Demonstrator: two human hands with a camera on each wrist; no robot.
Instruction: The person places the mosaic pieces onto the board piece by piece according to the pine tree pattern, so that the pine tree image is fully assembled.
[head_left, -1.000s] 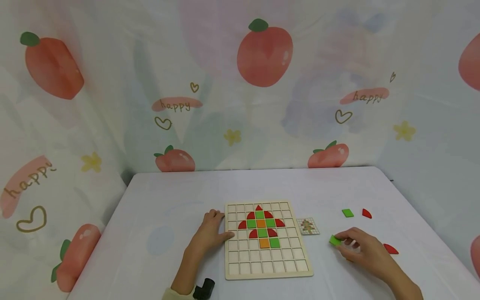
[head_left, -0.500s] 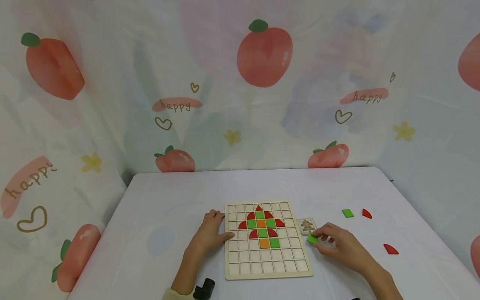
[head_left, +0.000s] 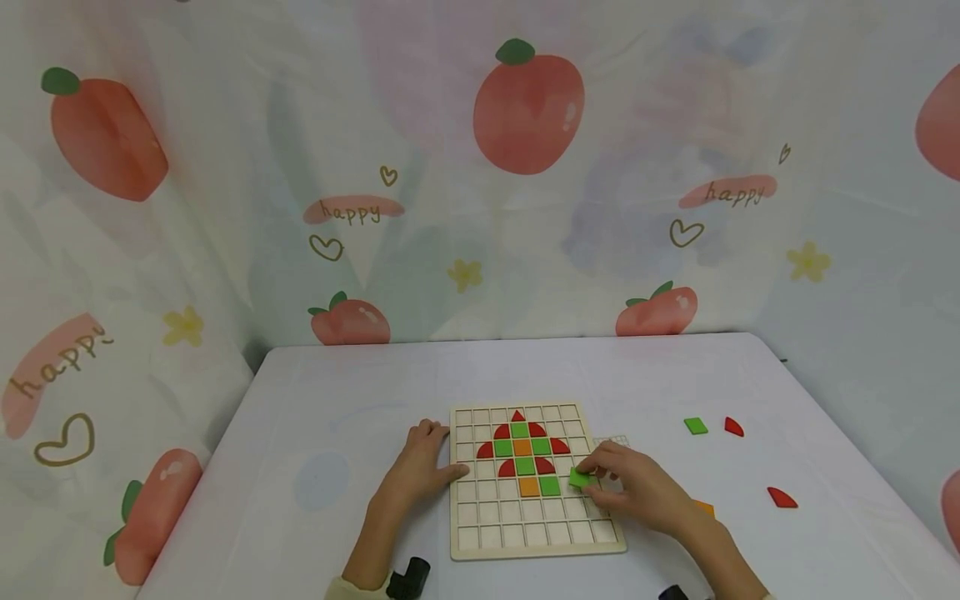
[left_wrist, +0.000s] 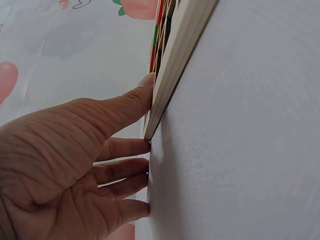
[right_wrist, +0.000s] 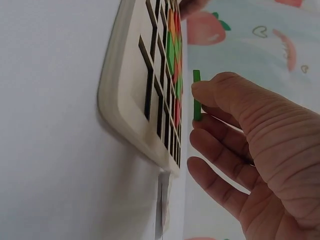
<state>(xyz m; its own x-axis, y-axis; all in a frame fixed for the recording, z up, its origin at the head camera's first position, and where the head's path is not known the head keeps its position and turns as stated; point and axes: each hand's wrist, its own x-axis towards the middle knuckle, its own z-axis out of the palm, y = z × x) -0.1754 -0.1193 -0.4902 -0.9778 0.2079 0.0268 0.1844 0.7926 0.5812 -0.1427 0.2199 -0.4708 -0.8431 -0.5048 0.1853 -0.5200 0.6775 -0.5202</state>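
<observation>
My right hand [head_left: 639,490] pinches a green square tile [head_left: 578,478] between thumb and fingertips, over the right side of the wooden grid board [head_left: 536,554]. In the right wrist view the tile [right_wrist: 197,95] is held edge-on, apart from the board's face. Red, green and orange tiles fill some of the board's cells in a tree-like pattern, with a red triangle tile [head_left: 517,416] at the top. My left hand [head_left: 412,463] rests at the board's left edge. In the left wrist view its thumb lies on the board's rim [left_wrist: 177,60], and its fingertips touch the table.
A small pattern card [head_left: 613,439] at the board's right is mostly hidden behind my right hand. To the right lie a green tile [head_left: 696,426] and two red quarter-circle tiles [head_left: 733,427]. An orange tile [head_left: 705,507] shows partly behind my right wrist. A printed curtain surrounds the white table [head_left: 360,375].
My right hand has carried the green tile leftward from the table's right side, past the card, to over the board. The orange tile has come into view. My left hand has stayed put.
</observation>
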